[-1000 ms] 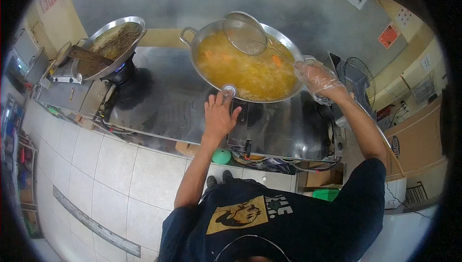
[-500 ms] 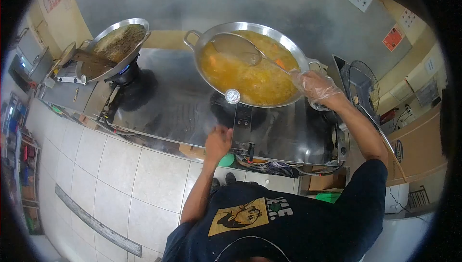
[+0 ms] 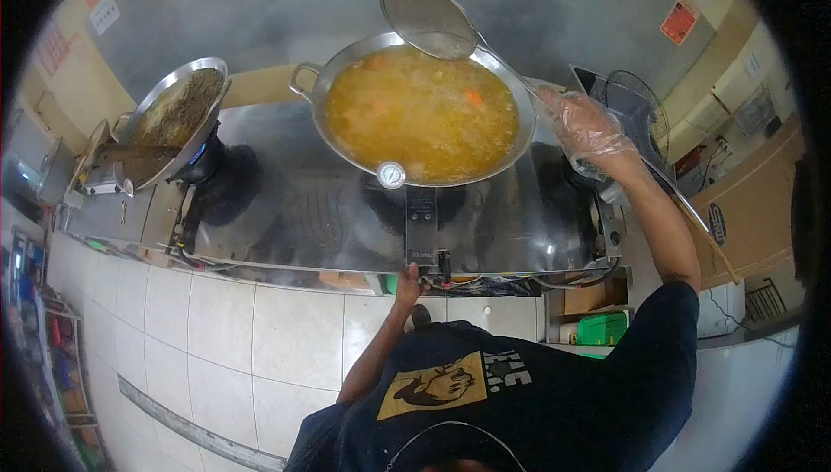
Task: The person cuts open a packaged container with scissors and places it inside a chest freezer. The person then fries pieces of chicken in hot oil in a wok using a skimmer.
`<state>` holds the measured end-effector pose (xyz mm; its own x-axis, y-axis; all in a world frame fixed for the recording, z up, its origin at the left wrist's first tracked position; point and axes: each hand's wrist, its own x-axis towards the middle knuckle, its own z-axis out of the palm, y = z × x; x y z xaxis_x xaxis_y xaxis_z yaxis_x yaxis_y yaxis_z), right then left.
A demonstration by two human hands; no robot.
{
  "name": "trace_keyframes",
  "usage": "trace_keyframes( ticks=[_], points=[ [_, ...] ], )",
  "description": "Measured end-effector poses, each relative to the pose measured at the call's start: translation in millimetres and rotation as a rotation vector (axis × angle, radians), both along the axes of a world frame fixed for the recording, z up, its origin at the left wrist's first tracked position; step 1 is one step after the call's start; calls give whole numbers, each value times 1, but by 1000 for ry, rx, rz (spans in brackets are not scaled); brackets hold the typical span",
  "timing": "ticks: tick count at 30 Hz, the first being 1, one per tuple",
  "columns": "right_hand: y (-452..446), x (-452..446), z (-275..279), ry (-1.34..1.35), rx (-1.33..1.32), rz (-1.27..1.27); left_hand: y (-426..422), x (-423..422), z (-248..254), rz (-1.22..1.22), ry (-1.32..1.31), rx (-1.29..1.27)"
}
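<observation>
In my right hand, covered by a clear plastic glove, the handle of a wire-mesh skimmer is gripped. Its round mesh head is raised at the back rim of a large metal wok. Bubbling yellow oil fills the wok, with orange bits floating in it. A dial thermometer sits at the wok's front rim. My bare left hand is at the stove's front edge, beside a black valve. Its fingers look bent and partly hidden, so what they grip is unclear.
A second wok with dark contents and a wooden paddle stands tilted on a lit burner at left. The metal stovetop spans the front. At right are a wire basket, a cardboard box and a green container.
My right hand has lifted the skimmer from over the oil up to the wok's back rim. My left hand has moved down and slightly right to the stove's front edge. The view has shifted.
</observation>
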<state>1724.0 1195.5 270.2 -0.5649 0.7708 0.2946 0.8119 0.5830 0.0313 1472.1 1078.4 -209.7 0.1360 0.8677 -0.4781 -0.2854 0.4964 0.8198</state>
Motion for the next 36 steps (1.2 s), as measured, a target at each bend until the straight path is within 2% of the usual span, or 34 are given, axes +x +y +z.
trace_keyframes(
  ticks=[1,2,3,5,6,7,9,12,13,14,16,20,22,23,25,28,31,33,36],
  points=[
    [-3,1,2,-7,-52,-76,-4,4,-2,66,-71,-3],
    [-6,2,3,-13,-106,-150,-10,9,-5,160,-251,-48],
    [-11,3,5,-13,-104,-157,-14,11,-7,153,-251,-47],
    [-19,6,11,-138,-107,-202,-13,12,-12,339,-740,-262],
    [-16,11,7,-136,-104,-206,-11,10,-15,328,-794,-376],
    [-12,15,2,-167,-131,-249,-9,12,-18,326,-792,-375],
    [-13,19,-4,-196,-158,-292,-3,21,-25,354,-959,-497],
    [-30,6,1,-205,-81,-286,8,28,-32,221,-814,-442],
    [-31,5,1,-200,-121,-332,11,33,-66,215,-816,-441],
    [-31,5,0,-193,-160,-376,18,38,-122,40,-1141,-277],
    [-28,9,-4,-194,-171,-365,32,46,-176,-154,-1450,-99],
    [-28,14,-9,-255,-202,-403,47,68,-210,255,-812,-113],
    [-30,9,-13,-291,-265,-483,54,69,-230,343,-645,-121],
    [-31,8,-14,-330,-327,-554,47,65,-197,338,-654,-247],
    [-27,13,-29,-305,-292,-521,41,54,-125,299,-698,-458],
    [-19,17,-47,-271,-204,-470,34,48,-62,314,-734,-561],
    [-15,24,-51,-246,-154,-475,33,47,-48,365,-795,-566],
    [-18,24,-42,-235,-156,-489,35,44,-29,323,-710,-683],
    [-30,20,-31,-231,-185,-560,38,49,-48,343,-747,-610]
  ],
)
